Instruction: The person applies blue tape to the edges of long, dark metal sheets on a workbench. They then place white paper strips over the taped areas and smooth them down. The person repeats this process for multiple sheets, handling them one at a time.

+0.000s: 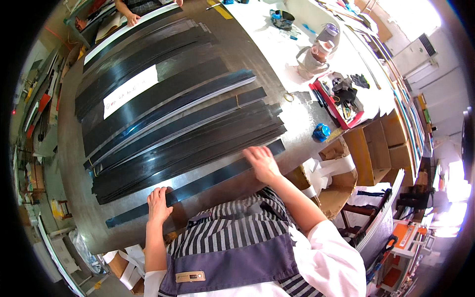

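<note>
One long, narrow dark strip [213, 179] lies on the metal tabletop close to my body, slanting up to the right. My left hand [159, 204] rests on it left of its middle, fingers laid over it and thumb apart. Near the right end, my right hand [262, 163] lies with fingers spread, reaching over the strip's far edge. Neither hand is closed around it. Just beyond is a fanned stack of similar black strips [198, 150]. Behind that stack are a banded bundle of strips [183, 126] and a glossy bundle with pale edges [173, 102].
A white sheet with handwriting [131, 91] lies on farther strips. Another person's hand [133, 20] touches a long white strip at the far edge. To the right are a blue jar [321, 132], a red tool tray [339, 101] and cardboard boxes [373, 148].
</note>
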The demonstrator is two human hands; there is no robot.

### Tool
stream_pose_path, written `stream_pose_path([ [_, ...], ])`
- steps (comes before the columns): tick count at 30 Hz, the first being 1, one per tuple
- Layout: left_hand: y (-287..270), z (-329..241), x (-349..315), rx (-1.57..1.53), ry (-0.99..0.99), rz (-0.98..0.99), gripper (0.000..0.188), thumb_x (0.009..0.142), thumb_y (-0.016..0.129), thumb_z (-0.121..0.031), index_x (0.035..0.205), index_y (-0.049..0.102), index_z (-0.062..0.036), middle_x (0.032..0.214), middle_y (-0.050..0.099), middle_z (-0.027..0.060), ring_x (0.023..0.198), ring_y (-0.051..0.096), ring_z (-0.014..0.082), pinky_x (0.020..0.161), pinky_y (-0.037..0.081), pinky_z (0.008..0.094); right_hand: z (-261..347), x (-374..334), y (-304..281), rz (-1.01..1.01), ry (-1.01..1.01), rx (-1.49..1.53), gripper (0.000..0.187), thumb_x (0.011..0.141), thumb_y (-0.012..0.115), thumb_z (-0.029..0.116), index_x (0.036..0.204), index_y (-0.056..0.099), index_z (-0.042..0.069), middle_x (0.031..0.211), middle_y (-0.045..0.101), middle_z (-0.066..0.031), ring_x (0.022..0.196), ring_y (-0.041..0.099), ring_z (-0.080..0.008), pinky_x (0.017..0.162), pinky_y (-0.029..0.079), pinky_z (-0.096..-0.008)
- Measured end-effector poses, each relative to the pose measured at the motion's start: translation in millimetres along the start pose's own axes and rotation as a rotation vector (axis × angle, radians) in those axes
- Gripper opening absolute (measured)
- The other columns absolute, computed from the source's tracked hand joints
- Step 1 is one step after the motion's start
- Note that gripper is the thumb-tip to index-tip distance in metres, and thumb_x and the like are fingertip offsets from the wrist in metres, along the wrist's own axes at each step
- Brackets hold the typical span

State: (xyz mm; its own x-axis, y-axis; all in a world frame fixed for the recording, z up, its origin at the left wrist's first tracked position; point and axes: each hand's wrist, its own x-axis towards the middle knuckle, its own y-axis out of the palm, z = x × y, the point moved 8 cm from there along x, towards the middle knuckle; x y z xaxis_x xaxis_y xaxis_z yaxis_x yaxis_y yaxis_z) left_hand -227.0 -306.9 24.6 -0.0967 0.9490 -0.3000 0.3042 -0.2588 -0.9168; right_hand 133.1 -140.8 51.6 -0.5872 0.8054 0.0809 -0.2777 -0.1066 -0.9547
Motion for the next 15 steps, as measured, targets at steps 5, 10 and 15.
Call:
stream_pose_path([
  [5,-6.3,-47.7,-4.7,-0.100,0.160,-0.216,0.061,0.077,0.073,-0.010,0.134,0.053,-0.0066,0.138,0.045,0.0152,0.126,0.045,0.0367,0.105,0.037,0.0477,-122.6,-83.7,-6.6,-0.315,0.650,0.210,0.048,0.078,0.065,0.002,0.125,0.058,0.004,0.123,0.058,-0.0193,0.117,0.053,-0.0387,0.101,0.045,-0.0446],
  [10,1.0,-133.3,1.9,-0.274,0.391,-0.184,0.044,0.081,0.066,-0.006,0.124,0.061,-0.0083,0.126,0.055,0.0129,0.115,0.054,0.0340,0.098,0.043,0.0446,-178.0,-107.0,26.9,-0.300,0.739,0.416,0.046,0.081,0.065,0.004,0.126,0.057,0.001,0.119,0.058,-0.0212,0.112,0.057,-0.0382,0.099,0.047,-0.0440],
  [15,-21.2,-178.7,6.4,-0.505,0.471,-0.135,0.022,0.080,0.057,0.006,0.095,0.069,-0.0047,0.101,0.067,0.0087,0.100,0.063,0.0296,0.089,0.049,0.0389,-206.6,-83.1,12.5,-0.322,0.688,0.351,0.040,0.084,0.061,0.004,0.124,0.058,0.000,0.118,0.058,-0.0220,0.113,0.054,-0.0401,0.098,0.046,-0.0446],
])
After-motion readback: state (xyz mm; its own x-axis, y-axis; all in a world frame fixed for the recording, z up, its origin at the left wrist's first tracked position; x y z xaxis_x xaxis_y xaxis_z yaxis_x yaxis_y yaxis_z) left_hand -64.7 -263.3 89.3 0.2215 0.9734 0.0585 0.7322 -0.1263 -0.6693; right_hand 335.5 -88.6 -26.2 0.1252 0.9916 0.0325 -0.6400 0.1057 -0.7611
